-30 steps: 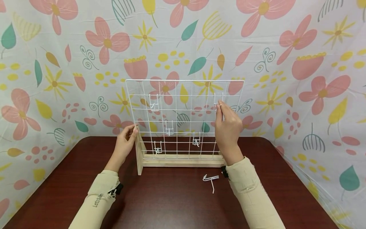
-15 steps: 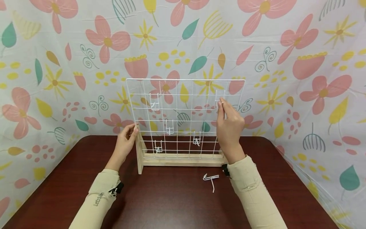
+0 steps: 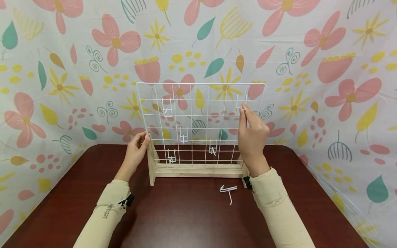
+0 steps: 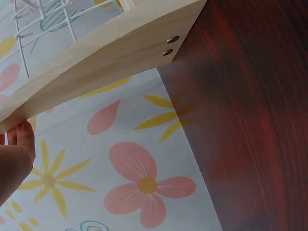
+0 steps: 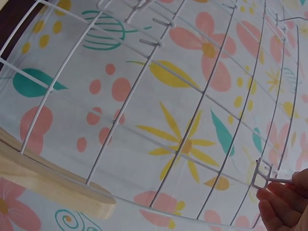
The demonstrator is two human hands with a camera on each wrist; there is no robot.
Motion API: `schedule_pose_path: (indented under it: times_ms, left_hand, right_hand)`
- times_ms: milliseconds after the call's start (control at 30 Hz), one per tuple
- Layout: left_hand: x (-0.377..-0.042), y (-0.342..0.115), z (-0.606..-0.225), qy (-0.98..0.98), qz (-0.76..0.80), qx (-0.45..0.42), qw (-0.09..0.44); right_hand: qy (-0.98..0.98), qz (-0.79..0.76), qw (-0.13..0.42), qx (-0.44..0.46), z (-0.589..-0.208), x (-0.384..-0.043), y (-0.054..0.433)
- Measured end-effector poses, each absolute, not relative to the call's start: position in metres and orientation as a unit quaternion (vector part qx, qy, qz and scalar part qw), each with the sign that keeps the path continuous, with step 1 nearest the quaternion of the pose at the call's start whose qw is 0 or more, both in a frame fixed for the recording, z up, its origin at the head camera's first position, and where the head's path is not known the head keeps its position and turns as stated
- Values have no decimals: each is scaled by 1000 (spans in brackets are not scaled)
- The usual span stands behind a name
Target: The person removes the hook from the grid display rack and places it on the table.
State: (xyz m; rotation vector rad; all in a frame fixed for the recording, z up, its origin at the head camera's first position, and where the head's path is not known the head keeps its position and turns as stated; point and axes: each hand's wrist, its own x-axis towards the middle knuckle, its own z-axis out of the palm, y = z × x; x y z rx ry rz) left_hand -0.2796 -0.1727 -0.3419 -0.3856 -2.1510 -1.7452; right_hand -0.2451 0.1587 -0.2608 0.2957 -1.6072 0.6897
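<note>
My right hand point(image 3: 253, 137) pinches a white wire hook point(image 5: 263, 174) by its prong, at the upper right of a white wire grid panel point(image 3: 198, 128). The hook's two upper prongs overlap the grid's upper bars in the head view. My left hand point(image 3: 136, 148) grips the top of the left post of the wooden stand point(image 3: 198, 174) that holds the panel upright. In the left wrist view, the fingers point(image 4: 25, 138) lie against the post's edge. Several similar hooks hang on the grid, among them an upper left hook point(image 3: 167, 111) and a lower right hook point(image 3: 212, 149).
A loose white hook point(image 3: 228, 191) lies on the dark red-brown table point(image 3: 186, 217), in front of the stand's right end. Behind the table hangs a flower-patterned cloth point(image 3: 198, 48). Two screws point(image 4: 171, 44) show low on the stand's left side piece.
My right hand has shifted right along the top of the grid, taking the pinched hook with it. My left hand keeps its grip on the post. The head view has tilted slightly.
</note>
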Motion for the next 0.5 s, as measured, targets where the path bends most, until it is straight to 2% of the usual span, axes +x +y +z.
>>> schedule_pose_path:
  times_ms: [233,500]
  left_hand:
    - [-299,-179,-362,-754,-619,-135,175]
    - [-291,-176,-352,-759,-615,-134,165]
  right_hand:
    - [-703,296,632,133,-264,-240,162]
    - [-704,289,633,142,-270,-236,165]
